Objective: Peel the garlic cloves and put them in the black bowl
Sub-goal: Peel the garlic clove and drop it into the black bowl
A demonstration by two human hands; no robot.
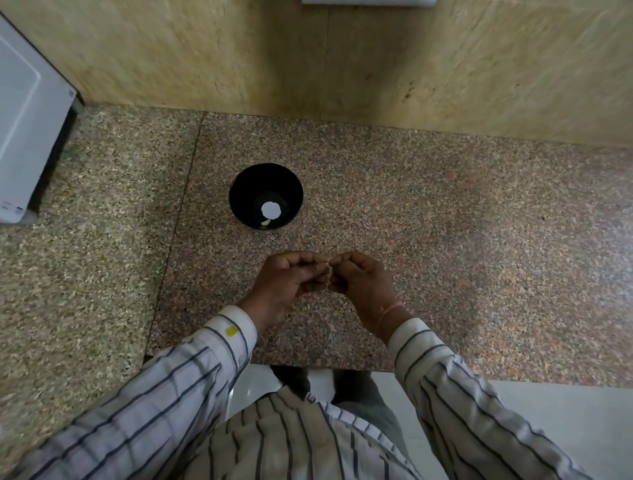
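At the far left edge, a white appliance [24, 130] is cut off by the frame, so only one side panel and a dark base show. It stands on a speckled granite counter [445, 222] that runs back to a beige stone wall [171, 51]. Right of the appliance and well apart from it, the black bowl [246, 192] sits upright on the counter. A round white patch on its floor is hard to read, and a small pale piece [265, 223] at the near inner edge is possibly a peeled clove. Nearer the camera and slightly right of the bowl, the left hand [287, 284] is raised above the counter, palm turned inward and fingers curled. Its thumb and fingertips pinch a garlic clove [328, 265], of which only a pale sliver with a wisp of skin shows, the rest being hidden by the fingers. The right hand [363, 284] meets it from the other side, knuckles up and fingers curled tight, and pinches the same clove. The two hands touch at the fingertips. A thin thread band [388, 313] circles the right wrist. Both forearms wear striped sleeves [445, 377], and the left cuff bears a small yellow spot [231, 331]. At the top edge, right of centre, a white object [368, 1] is almost wholly cut off.
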